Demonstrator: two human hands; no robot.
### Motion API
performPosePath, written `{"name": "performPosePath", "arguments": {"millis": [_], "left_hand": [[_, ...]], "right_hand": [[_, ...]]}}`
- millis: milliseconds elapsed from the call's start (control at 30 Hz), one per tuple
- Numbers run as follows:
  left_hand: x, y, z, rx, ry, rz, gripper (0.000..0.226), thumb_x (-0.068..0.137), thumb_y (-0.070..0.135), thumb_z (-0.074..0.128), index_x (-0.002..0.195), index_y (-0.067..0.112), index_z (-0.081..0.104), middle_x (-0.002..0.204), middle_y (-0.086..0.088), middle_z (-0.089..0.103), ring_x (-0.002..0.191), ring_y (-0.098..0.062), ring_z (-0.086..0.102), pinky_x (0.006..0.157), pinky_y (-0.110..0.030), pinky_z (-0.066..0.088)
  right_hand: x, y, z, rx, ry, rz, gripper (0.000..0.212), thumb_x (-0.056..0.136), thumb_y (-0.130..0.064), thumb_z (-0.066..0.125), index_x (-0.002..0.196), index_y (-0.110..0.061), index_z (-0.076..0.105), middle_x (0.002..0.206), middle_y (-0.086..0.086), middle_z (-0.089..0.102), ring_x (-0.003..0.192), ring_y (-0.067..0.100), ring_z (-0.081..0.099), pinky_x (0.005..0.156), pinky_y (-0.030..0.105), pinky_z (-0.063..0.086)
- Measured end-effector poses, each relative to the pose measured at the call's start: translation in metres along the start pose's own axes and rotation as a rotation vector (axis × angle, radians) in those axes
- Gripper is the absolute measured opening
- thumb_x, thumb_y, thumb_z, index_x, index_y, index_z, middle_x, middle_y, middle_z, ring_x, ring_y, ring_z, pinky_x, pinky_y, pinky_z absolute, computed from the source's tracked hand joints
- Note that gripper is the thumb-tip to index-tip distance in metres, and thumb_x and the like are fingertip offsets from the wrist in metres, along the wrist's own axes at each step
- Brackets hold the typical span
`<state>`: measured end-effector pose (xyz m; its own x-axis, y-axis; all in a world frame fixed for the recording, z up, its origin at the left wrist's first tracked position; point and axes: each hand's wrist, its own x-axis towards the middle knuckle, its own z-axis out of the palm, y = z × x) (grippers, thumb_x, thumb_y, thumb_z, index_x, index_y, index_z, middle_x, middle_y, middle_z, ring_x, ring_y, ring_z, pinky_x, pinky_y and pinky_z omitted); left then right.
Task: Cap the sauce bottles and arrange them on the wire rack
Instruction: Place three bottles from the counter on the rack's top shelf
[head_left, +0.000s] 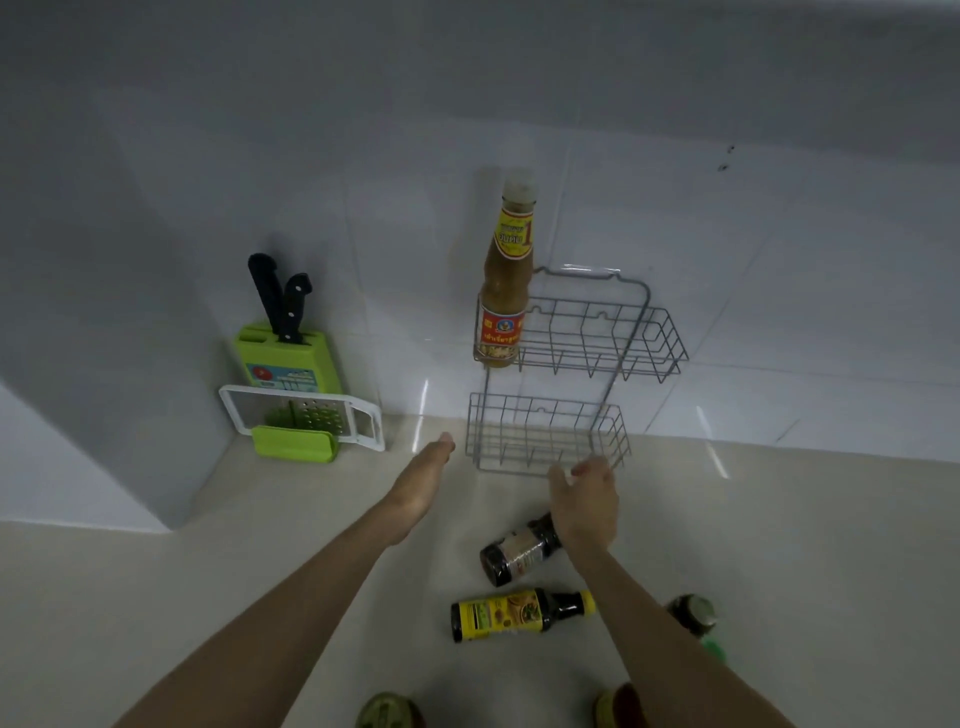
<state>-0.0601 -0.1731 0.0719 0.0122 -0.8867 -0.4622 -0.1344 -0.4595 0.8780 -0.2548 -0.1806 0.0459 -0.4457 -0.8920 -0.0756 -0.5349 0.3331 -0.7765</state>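
Note:
A grey two-tier wire rack (613, 332) leans on the tiled wall. A tall capped bottle of tan sauce (503, 291) stands at the left end of its upper basket. On the counter a dark sauce bottle (514, 553) lies on its side, its neck hidden behind my right hand (584, 504), whose fingers are apart and hold nothing. A dark bottle with a yellow label and yellow cap (519, 614) lies nearer to me. My left hand (423, 480) stretches flat and empty, left of the lower basket.
A green knife block with two black-handled knives (285, 353) and a white grater (301, 418) stand in the left corner. A green-capped bottle (696, 618) lies at the right. Two more bottle tops (389, 712) (618, 706) show at the bottom edge.

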Motion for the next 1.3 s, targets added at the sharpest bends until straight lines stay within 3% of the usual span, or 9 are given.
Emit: {"name": "performPosePath", "arguments": {"millis": [67, 167, 267, 333, 400, 700, 933, 1167, 1300], "left_hand": [[-0.003, -0.01, 0.0, 0.082, -0.051, -0.032, 0.059, 0.1, 0.049, 0.022, 0.149, 0.017, 0.031, 0.158, -0.004, 0.028, 0.146, -0.023, 0.024, 0.119, -0.04, 0.016], [0.001, -0.018, -0.004, 0.119, -0.059, -0.059, 0.057, 0.1, 0.049, 0.023, 0.147, 0.018, 0.036, 0.156, -0.004, 0.032, 0.144, -0.023, 0.026, 0.117, -0.039, 0.018], [0.004, -0.02, -0.005, 0.114, -0.053, -0.076, 0.057, 0.1, 0.05, 0.024, 0.145, 0.019, 0.039, 0.154, -0.004, 0.036, 0.143, -0.022, 0.03, 0.116, -0.039, 0.02], [0.004, -0.02, -0.003, 0.09, -0.057, -0.071, 0.056, 0.101, 0.047, 0.023, 0.145, 0.016, 0.039, 0.153, -0.004, 0.037, 0.142, -0.022, 0.032, 0.114, -0.035, 0.022], [0.004, -0.019, -0.001, 0.062, -0.056, -0.075, 0.055, 0.102, 0.045, 0.023, 0.145, 0.014, 0.039, 0.153, -0.005, 0.037, 0.142, -0.022, 0.033, 0.114, -0.033, 0.023], [0.003, -0.012, 0.007, 0.03, 0.017, -0.033, 0.058, 0.097, 0.055, 0.028, 0.145, 0.023, 0.035, 0.154, 0.0, 0.035, 0.141, -0.021, 0.032, 0.119, -0.044, 0.021], [0.0, 0.037, 0.007, -0.04, 0.182, 0.176, 0.053, 0.098, 0.052, 0.029, 0.145, 0.027, 0.029, 0.151, -0.002, 0.036, 0.138, -0.022, 0.034, 0.117, -0.046, 0.024], [-0.01, 0.123, 0.006, -0.082, 0.152, 0.444, 0.051, 0.101, 0.046, 0.027, 0.149, 0.029, 0.024, 0.157, 0.003, 0.026, 0.14, -0.015, 0.027, 0.118, -0.045, 0.025], [-0.014, 0.154, 0.011, -0.097, 0.086, 0.41, 0.054, 0.101, 0.048, 0.018, 0.151, 0.028, 0.016, 0.16, 0.002, 0.018, 0.146, -0.02, 0.02, 0.119, -0.043, 0.019]], "right_hand": [[0.01, 0.034, 0.018, -0.072, -0.155, 0.364, 0.075, 0.078, -0.045, 0.069, 0.128, -0.002, 0.035, 0.127, 0.018, 0.049, 0.11, 0.036, 0.054, 0.088, 0.047, 0.051], [0.017, 0.057, 0.036, -0.001, -0.221, 0.622, 0.095, 0.064, -0.052, 0.077, 0.13, -0.004, 0.028, 0.126, 0.018, 0.048, 0.108, 0.036, 0.055, 0.09, 0.05, 0.053], [0.018, 0.054, 0.045, 0.099, -0.287, 0.689, 0.09, 0.066, -0.042, 0.083, 0.129, -0.001, 0.034, 0.112, 0.016, 0.052, 0.09, 0.033, 0.06, 0.065, 0.046, 0.058], [0.024, 0.055, 0.05, 0.233, -0.333, 0.725, 0.078, 0.067, -0.029, 0.087, 0.125, -0.001, 0.043, 0.114, 0.016, 0.056, 0.093, 0.036, 0.061, 0.046, 0.04, 0.052], [0.027, 0.058, 0.05, 0.274, -0.353, 0.721, 0.065, 0.067, -0.021, 0.087, 0.118, -0.001, 0.051, 0.114, 0.02, 0.06, 0.096, 0.038, 0.063, 0.043, 0.038, 0.052], [0.012, 0.04, 0.013, 0.661, -0.471, 0.409, 0.031, 0.081, -0.006, 0.066, 0.111, -0.001, 0.058, 0.1, 0.018, 0.07, 0.088, 0.029, 0.07, 0.072, 0.045, 0.06], [0.0, -0.037, -0.053, 0.863, -0.531, -0.039, 0.043, 0.073, -0.013, 0.079, 0.112, -0.02, 0.061, 0.113, 0.014, 0.068, 0.108, 0.034, 0.064, 0.089, 0.051, 0.054], [0.035, -0.143, -0.107, 0.978, -0.213, -0.43, 0.054, 0.072, -0.018, 0.079, 0.121, -0.024, 0.055, 0.121, 0.012, 0.065, 0.113, 0.027, 0.062, 0.092, 0.044, 0.054], [0.064, -0.171, -0.097, 0.816, -0.109, -0.524, 0.054, 0.074, -0.014, 0.077, 0.119, -0.019, 0.047, 0.121, 0.006, 0.06, 0.111, 0.022, 0.06, 0.089, 0.039, 0.056]]}}
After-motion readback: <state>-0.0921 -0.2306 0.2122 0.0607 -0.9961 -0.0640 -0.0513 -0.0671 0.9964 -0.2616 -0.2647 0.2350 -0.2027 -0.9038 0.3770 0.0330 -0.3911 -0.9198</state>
